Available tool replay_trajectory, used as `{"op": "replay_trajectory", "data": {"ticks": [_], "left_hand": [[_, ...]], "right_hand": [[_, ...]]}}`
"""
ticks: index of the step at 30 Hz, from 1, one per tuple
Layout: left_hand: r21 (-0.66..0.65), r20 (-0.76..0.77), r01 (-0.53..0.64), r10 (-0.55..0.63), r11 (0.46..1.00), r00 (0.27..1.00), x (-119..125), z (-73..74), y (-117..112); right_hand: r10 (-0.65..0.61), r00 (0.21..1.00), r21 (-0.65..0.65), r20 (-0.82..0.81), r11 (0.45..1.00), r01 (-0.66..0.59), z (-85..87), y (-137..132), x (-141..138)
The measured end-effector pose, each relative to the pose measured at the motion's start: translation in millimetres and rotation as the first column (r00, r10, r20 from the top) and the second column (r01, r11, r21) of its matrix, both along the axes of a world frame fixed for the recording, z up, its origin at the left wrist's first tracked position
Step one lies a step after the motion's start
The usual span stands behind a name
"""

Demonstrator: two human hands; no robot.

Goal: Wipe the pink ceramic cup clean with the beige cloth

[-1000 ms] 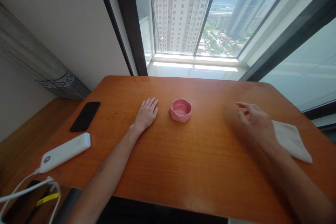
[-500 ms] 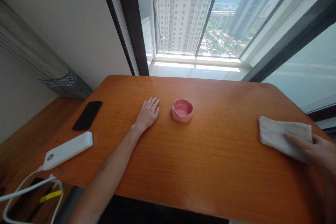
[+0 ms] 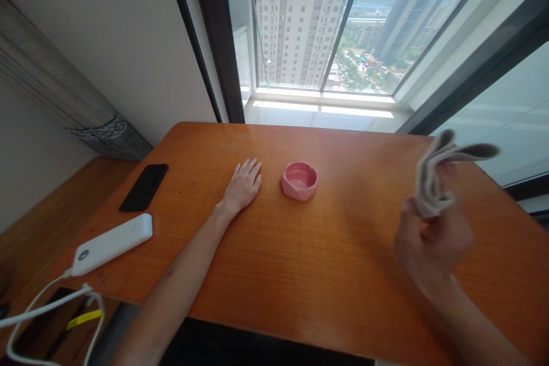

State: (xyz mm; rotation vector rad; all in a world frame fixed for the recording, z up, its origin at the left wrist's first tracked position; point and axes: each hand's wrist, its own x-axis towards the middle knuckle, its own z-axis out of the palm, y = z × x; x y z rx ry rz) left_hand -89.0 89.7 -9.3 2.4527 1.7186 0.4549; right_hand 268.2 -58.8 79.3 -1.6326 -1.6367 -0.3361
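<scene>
My left hand (image 3: pixel 243 185) lies flat on the orange wooden table (image 3: pixel 326 263), palm down and fingers stretched out, just left of a small pink ceramic dish (image 3: pixel 299 180). The hand and dish are a little apart. My right hand (image 3: pixel 431 237) is raised above the right part of the table, fingers closed round a folded white cloth (image 3: pixel 435 174). The cloth hangs off the table and sticks up out of the hand. The right hand is blurred by motion.
A black phone (image 3: pixel 144 187) lies face up at the table's left edge. A white power strip (image 3: pixel 110 244) with a white cable (image 3: pixel 38 311) sits nearer the front left corner. A large window (image 3: pixel 343 28) stands behind the table, and a lower wooden surface (image 3: pixel 38 229) adjoins on the left.
My right hand went to the cloth at the table's right edge, closed on it and lifted it off the table. The left hand and dish have stayed put.
</scene>
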Motion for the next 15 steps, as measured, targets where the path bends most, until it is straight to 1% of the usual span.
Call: {"op": "replay_trajectory", "data": {"ticks": [1,2,3,5,6,8,9,11,15], "left_hand": [[-0.001,-0.001,0.0,0.0,1.0,1.0,0.0,0.1,-0.1],[-0.003,-0.001,0.0,0.0,1.0,1.0,0.0,0.1,-0.2],[-0.006,-0.003,-0.001,0.001,1.0,1.0,0.1,0.1,-0.3],[-0.008,-0.006,-0.001,0.001,1.0,1.0,0.1,0.0,-0.3],[-0.006,-0.007,-0.001,0.001,1.0,1.0,0.1,-0.2,-0.2],[-0.003,-0.008,0.0,0.0,1.0,1.0,0.1,-0.5,0.0],[-0.002,-0.008,0.001,-0.001,1.0,1.0,0.2,-0.6,0.1],[-0.004,-0.005,0.001,-0.001,1.0,1.0,0.2,-0.6,0.2],[-0.01,-0.004,0.0,0.0,1.0,1.0,0.4,-0.2,0.0]], "right_hand": [[0.159,0.984,-0.005,0.077,0.987,-0.159,-4.8,-8.1,-20.6],[0.31,0.94,-0.074,0.146,0.95,-0.302,-12.7,-15.8,-39.2],[0.436,0.877,-0.17,0.201,0.897,-0.407,-23.0,-22.9,-55.6],[0.631,0.739,-0.358,0.238,0.764,-0.537,-46.0,-34.6,-82.0],[0.666,0.71,-0.431,0.228,0.723,-0.54,-56.3,-39.2,-91.9],[0.657,0.718,-0.5,0.23,0.713,-0.492,-69.8,-46.2,-105.2],[0.644,0.729,-0.513,0.23,0.717,-0.472,-72.1,-48.5,-108.9],[0.632,0.744,-0.513,0.216,0.722,-0.464,-68.1,-50.5,-111.3],[0.657,0.747,-0.473,0.104,0.693,-0.544,-44.2,-40.7,-104.4]]}}
